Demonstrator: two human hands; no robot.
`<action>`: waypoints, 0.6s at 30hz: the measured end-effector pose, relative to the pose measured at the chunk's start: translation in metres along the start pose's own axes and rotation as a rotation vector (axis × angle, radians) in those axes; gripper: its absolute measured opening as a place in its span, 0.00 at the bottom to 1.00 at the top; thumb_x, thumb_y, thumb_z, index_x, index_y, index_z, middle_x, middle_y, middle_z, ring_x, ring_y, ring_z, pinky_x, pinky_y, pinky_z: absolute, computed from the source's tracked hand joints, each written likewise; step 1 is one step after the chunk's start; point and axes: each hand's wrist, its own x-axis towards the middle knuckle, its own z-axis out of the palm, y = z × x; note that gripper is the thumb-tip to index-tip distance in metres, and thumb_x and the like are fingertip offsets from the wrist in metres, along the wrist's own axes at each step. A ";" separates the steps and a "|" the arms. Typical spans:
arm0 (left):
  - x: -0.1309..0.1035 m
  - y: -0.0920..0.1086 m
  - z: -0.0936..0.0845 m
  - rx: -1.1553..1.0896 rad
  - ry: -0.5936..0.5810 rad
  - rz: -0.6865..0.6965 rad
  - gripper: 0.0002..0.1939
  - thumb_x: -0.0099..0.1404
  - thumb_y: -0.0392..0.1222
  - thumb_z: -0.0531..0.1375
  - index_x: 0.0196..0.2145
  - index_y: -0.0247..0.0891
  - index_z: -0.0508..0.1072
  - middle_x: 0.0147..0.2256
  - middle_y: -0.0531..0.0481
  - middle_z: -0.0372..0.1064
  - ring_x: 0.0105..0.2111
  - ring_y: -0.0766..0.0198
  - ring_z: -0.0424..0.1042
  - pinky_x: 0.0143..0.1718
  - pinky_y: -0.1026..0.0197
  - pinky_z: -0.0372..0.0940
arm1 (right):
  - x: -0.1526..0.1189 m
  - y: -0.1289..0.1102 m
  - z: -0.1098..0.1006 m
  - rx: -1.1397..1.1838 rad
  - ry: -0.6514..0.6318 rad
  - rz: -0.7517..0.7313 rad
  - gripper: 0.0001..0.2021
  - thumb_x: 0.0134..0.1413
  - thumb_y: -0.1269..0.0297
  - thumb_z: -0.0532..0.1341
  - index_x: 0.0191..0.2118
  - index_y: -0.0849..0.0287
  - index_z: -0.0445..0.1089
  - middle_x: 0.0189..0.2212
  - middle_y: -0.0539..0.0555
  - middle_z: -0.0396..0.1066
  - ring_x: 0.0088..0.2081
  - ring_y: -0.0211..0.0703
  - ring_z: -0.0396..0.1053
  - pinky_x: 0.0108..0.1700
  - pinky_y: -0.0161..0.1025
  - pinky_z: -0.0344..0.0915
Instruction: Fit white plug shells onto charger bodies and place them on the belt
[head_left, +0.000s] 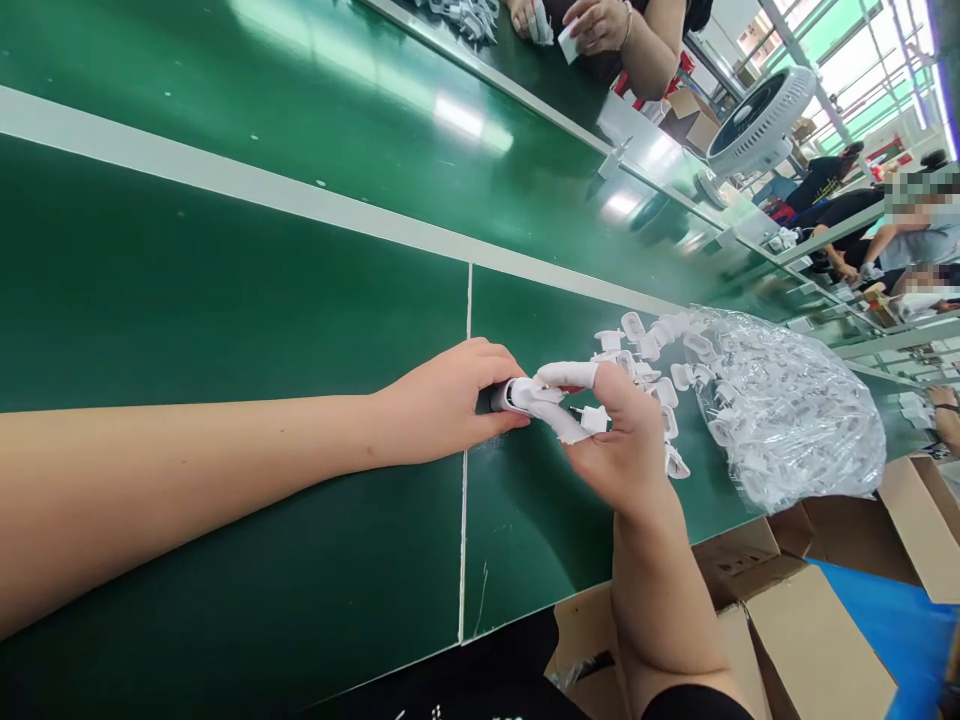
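My left hand (450,400) is closed around a small white plastic housing (513,396), its open end facing right. My right hand (626,430) wears white finger covers on thumb and forefinger. These two fingers pinch a small white plastic piece (551,397) at the housing's open end; its exact shape is partly hidden. A white plug piece with metal pins (595,419) shows by the right palm; whether the hand holds it or it lies on the table I cannot tell. Loose white plug pieces (632,325) are scattered just beyond the right hand.
A clear plastic bag (810,420) full of white pieces lies on the green table (300,280) at right. Open cardboard boxes (817,640) stand below the near edge. Across the table are a co-worker's hands (596,25), a grey pile of parts (469,18) and a fan (761,120).
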 end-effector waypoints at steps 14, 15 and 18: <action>0.001 -0.001 0.000 -0.011 -0.006 0.014 0.12 0.65 0.51 0.61 0.38 0.41 0.77 0.41 0.46 0.75 0.44 0.53 0.70 0.45 0.53 0.68 | 0.000 -0.008 0.012 -0.077 0.085 -0.028 0.05 0.60 0.68 0.66 0.41 0.52 0.75 0.35 0.50 0.79 0.34 0.41 0.74 0.38 0.42 0.71; 0.001 -0.001 0.000 -0.009 -0.005 0.010 0.13 0.64 0.51 0.60 0.38 0.41 0.77 0.41 0.46 0.75 0.44 0.53 0.70 0.45 0.53 0.68 | 0.000 -0.008 0.013 -0.085 0.085 -0.027 0.05 0.60 0.68 0.66 0.41 0.52 0.75 0.34 0.50 0.79 0.34 0.42 0.73 0.38 0.42 0.71; 0.001 -0.001 0.000 -0.005 -0.005 0.004 0.13 0.64 0.52 0.61 0.38 0.41 0.76 0.41 0.46 0.75 0.44 0.52 0.70 0.45 0.52 0.68 | 0.001 -0.010 0.013 -0.147 0.093 -0.029 0.05 0.61 0.69 0.65 0.41 0.51 0.74 0.32 0.49 0.78 0.33 0.43 0.73 0.36 0.42 0.70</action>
